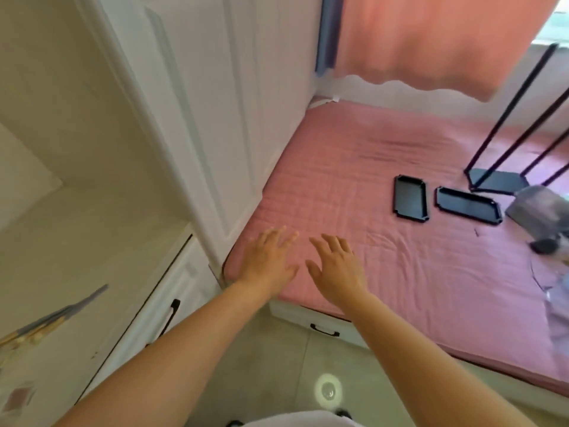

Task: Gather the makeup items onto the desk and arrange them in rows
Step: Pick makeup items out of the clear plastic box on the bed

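Observation:
My left hand [268,259] and my right hand [337,266] reach forward side by side over the near left corner of a pink bed [385,251], fingers spread and straight, holding nothing. Two flat black rectangular trays [410,197] [468,204] lie on the bed to the right of my hands, well apart from them. A blurred grey pouch-like thing [542,211] lies at the bed's right edge; its contents cannot be made out. The white desk [61,303] is at the lower left, with a few blurred pencil-like items [52,322] on it.
A tall white wardrobe [215,118] stands between the desk and the bed. A black metal frame [498,177] stands on the bed at the right. Pink curtain [431,41] hangs behind. White drawers with black handles [324,331] sit under the bed and beside the desk. Tiled floor lies below.

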Tool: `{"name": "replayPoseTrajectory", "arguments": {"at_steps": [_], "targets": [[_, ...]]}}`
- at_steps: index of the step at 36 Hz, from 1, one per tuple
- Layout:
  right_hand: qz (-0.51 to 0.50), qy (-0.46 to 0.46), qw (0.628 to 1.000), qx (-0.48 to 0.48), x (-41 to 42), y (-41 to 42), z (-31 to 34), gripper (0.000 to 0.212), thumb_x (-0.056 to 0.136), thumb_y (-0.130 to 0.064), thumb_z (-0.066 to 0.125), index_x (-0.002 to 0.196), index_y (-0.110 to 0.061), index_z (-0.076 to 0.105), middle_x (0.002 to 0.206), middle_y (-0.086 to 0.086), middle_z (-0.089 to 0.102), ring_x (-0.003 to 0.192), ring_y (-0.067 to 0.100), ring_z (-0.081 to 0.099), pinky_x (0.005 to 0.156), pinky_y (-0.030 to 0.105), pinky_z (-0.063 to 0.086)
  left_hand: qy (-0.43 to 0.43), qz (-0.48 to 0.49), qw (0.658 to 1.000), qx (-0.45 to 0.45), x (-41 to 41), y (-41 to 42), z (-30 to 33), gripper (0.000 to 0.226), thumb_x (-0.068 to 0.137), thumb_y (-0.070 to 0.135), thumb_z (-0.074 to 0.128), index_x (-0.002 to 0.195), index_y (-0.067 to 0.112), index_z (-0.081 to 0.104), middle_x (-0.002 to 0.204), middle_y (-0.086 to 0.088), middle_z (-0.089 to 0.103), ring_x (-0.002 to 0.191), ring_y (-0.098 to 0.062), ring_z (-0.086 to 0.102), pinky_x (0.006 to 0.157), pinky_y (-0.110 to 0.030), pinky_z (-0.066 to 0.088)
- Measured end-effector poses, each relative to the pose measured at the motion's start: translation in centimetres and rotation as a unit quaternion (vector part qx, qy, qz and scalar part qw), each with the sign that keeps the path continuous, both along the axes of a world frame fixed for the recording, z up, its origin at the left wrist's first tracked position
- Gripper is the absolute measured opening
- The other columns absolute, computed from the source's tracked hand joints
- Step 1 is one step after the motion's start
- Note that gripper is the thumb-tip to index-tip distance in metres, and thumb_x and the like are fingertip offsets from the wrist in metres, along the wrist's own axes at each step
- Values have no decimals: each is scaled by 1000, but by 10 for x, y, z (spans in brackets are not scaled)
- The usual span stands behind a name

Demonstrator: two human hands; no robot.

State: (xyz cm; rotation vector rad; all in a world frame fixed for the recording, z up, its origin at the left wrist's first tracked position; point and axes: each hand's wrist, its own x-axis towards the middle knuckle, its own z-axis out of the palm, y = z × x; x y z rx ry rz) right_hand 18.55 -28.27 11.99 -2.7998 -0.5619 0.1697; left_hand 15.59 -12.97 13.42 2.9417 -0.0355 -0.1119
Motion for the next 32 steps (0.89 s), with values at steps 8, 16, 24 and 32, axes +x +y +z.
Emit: {"name": "replayPoseTrajectory", "arguments": {"at_steps": [8,16,24,32], "targets": [[-78,-5,997,5,14,-141,2,55,95,-41,40,145,-24,26,152,2,25,139,22,20,112,38,21,-25,-91,995,-14,45,-148,-3,63,91,50,45,146,32,19,154,2,21,141,-21,15,115,-46,16],[-208,23,978,-23,15,-292,-5,58,95,-43,38,146,-23,21,153,3,22,139,22,19,114,36,18,7,-212,977,-23,81,-291,-19,64,88,45,51,144,32,24,152,3,22,141,-21,15,114,-44,13],[-338,52,939,-13,22,-395,-21,58,93,-43,42,145,-23,26,151,4,27,137,23,22,111,37,22,23,-322,946,10,133,-407,-31,61,90,48,46,144,32,22,152,2,24,139,-24,18,112,-44,18],[-455,76,887,-15,53,-490,-36,55,95,-43,39,145,-24,27,152,3,23,138,21,21,111,37,21,56,-401,914,10,200,-510,-47,59,91,49,44,144,33,22,153,2,21,140,-23,15,111,-40,15]]}}
